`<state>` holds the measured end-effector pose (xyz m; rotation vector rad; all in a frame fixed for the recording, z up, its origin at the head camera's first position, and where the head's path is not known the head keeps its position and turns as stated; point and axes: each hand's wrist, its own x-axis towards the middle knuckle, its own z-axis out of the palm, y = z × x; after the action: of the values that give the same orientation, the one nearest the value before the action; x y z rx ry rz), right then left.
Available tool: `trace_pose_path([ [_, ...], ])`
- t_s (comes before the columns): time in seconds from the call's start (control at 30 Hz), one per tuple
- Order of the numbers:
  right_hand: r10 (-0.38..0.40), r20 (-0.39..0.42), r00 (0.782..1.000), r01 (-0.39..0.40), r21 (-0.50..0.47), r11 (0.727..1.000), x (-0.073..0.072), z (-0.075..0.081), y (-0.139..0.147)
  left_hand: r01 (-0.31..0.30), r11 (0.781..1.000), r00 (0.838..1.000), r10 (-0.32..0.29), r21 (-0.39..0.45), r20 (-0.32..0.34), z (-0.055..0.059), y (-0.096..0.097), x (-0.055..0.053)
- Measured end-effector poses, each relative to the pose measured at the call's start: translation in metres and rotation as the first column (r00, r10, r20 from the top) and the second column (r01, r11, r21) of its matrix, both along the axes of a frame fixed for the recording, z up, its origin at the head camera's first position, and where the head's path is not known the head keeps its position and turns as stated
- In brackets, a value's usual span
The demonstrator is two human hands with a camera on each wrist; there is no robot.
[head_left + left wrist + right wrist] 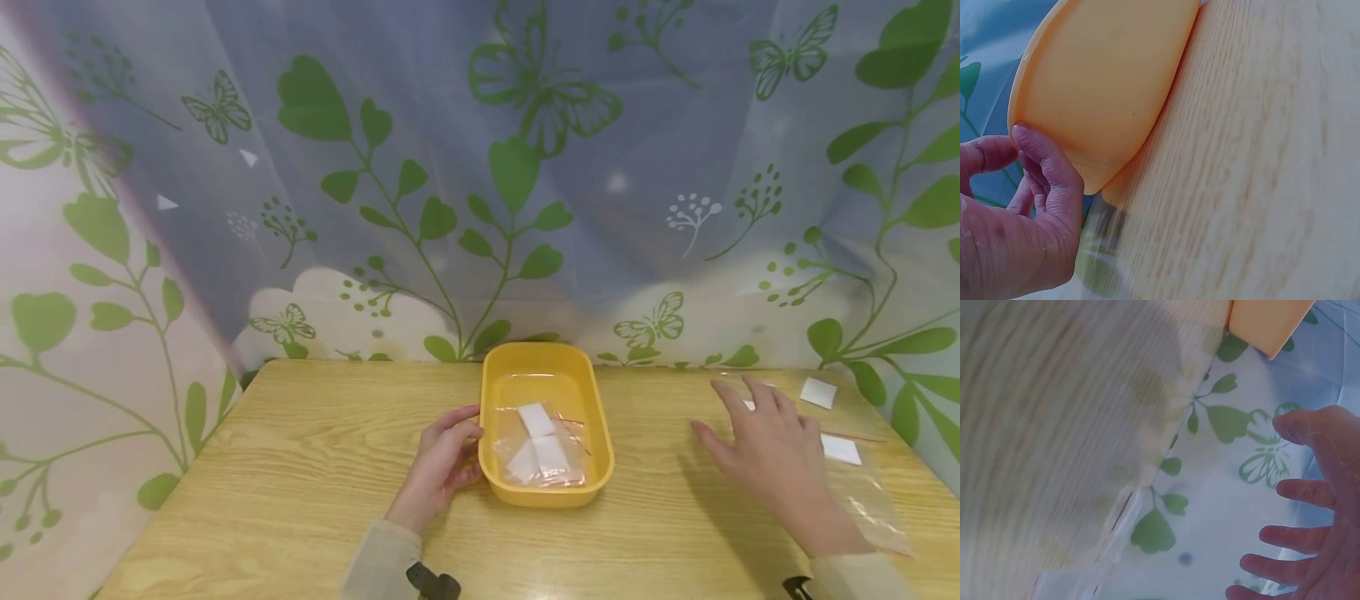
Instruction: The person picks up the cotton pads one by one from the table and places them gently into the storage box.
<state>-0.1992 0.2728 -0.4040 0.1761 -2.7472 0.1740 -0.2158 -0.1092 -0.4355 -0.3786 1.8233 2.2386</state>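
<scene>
yellow bin (546, 497) touches left grip (441, 458); right grip (776, 454) above bags (873, 502)

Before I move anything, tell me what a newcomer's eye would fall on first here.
Probably the yellow tray at the middle of the wooden table, with bagged white squares inside and the left hand at its left rim. Next, the right hand, spread over clear bags at the table's right. Behind it all hangs a backdrop of green leaves and butterflies.

Right hand (776, 458) splayed, left hand (441, 457) curled
</scene>
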Motion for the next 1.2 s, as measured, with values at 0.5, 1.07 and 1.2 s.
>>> trace_pose_path([
  [0.5, -0.098, 0.13, 0.987, 0.103, -0.034, 0.994, 0.003, -0.008, 0.045, 0.003, 1.0, 1.0, -0.003, 0.013, -0.011, -0.001, 0.0, 0.0],
  [1.07, -0.163, 0.31, 0.937, 0.165, 0.022, 0.986, 0.013, -0.029, 0.091, 0.0, 1.0, 1.0, 0.0, 0.019, -0.012, 0.0, 0.001, 0.001],
  [1.2, -0.14, 0.388, 0.911, 0.141, 0.025, 0.99, 0.01, -0.034, 0.104, 0.006, 1.0, 1.0, -0.005, 0.019, -0.016, 0.0, 0.001, 0.002],
])
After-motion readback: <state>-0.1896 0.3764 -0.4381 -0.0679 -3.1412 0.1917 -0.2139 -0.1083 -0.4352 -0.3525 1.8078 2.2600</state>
